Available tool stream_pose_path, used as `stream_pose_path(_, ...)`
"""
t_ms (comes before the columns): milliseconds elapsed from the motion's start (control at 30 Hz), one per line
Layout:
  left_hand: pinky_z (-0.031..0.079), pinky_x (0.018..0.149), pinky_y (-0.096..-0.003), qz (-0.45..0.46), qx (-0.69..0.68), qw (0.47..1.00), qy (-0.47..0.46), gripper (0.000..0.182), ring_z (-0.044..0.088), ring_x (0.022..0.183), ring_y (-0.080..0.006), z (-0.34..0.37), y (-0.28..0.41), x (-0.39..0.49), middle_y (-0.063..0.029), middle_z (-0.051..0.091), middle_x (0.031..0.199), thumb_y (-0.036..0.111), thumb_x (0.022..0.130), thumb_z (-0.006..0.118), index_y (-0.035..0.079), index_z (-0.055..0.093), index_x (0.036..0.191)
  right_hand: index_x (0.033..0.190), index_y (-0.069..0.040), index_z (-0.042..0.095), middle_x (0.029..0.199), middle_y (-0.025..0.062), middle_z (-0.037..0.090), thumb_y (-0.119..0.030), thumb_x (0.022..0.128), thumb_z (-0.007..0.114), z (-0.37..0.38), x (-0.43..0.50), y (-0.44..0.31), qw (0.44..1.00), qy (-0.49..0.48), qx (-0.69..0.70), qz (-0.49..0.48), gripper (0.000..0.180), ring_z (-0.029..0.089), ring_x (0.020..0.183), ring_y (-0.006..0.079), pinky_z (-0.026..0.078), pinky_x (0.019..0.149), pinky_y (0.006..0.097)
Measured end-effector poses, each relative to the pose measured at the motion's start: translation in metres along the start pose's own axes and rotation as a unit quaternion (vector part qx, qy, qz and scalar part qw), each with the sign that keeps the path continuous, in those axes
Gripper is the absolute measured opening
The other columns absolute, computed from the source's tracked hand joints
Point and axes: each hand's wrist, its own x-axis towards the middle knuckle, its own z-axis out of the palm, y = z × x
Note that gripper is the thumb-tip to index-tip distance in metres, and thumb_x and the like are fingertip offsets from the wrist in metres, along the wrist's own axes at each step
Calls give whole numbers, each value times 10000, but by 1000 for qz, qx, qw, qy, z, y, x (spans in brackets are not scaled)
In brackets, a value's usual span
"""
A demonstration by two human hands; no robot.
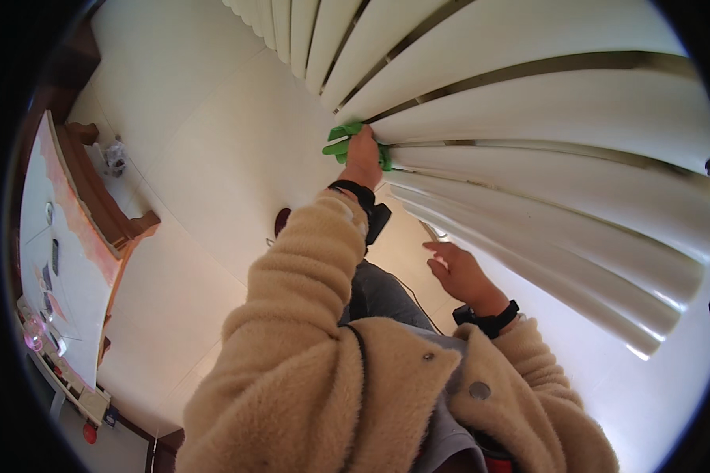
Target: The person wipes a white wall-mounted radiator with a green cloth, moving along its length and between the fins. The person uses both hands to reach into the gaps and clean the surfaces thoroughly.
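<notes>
A tall white column radiator (544, 112) with broad rounded columns and dark gaps fans across the upper right. My left hand (364, 155) grips a bunched green cloth (338, 148) against the columns, near their far ends in the view. Parts of the cloth stick out on both sides of the hand. Nearer my body, my right hand (464, 275) is held beside the radiator's near columns, fingers apart and nothing in it. Black bands are on both wrists, and a dark boxy device sits at the left one.
At the left stands a wooden table (97, 183) with a pale cover and small items on top. A clear plastic bag (115, 156) lies by its leg. Beside my left sleeve is a dark red object (282, 221) on the tiled floor. A thin cable runs near my legs.
</notes>
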Motion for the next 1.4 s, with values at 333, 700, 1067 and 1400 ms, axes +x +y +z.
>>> stream_pose_path(333, 414, 862, -371, -103, -151, 980, 74, 502, 505, 1024, -217, -21, -72, 52, -61, 516, 1187, 473, 939, 369, 79, 477, 1230, 1143, -42, 595, 984, 173, 647, -157, 876, 575, 15, -2, 58, 997, -40, 18, 69, 291, 636, 830, 243, 501, 721, 327)
stream_pose_path(700, 389, 867, -381, 17, 21, 1000, -7, 485, 462, 995, -279, 43, -2, -92, -174, 502, 1133, 387, 951, 376, -20, 434, 1208, 1140, -25, 576, 1045, 225, 606, -201, 851, 562, 11, 8, 28, 994, -96, -8, -54, 338, 567, 984, 378, 454, 861, 425)
stream_pose_path(1067, 170, 1066, -479, 512, 176, 828, -144, 446, 262, 1196, -481, 120, 128, -272, -308, 211, 1365, 162, 962, 438, -45, 293, 1329, 1169, -43, 530, 1053, 231, 603, -195, 863, 527, -18, 5, -9, 968, -86, 16, -235, 342, 560, 993, 393, 442, 860, 447)
stream_pose_path(1400, 72, 1054, -605, 703, 345, 618, -72, 455, 224, 1234, -507, 149, 170, -308, -312, 250, 1341, 118, 922, 448, -82, 304, 1304, 1212, -47, 522, 1131, 206, 582, -231, 859, 527, -67, -45, -16, 972, -93, -78, -199, 398, 537, 1070, 360, 423, 922, 421)
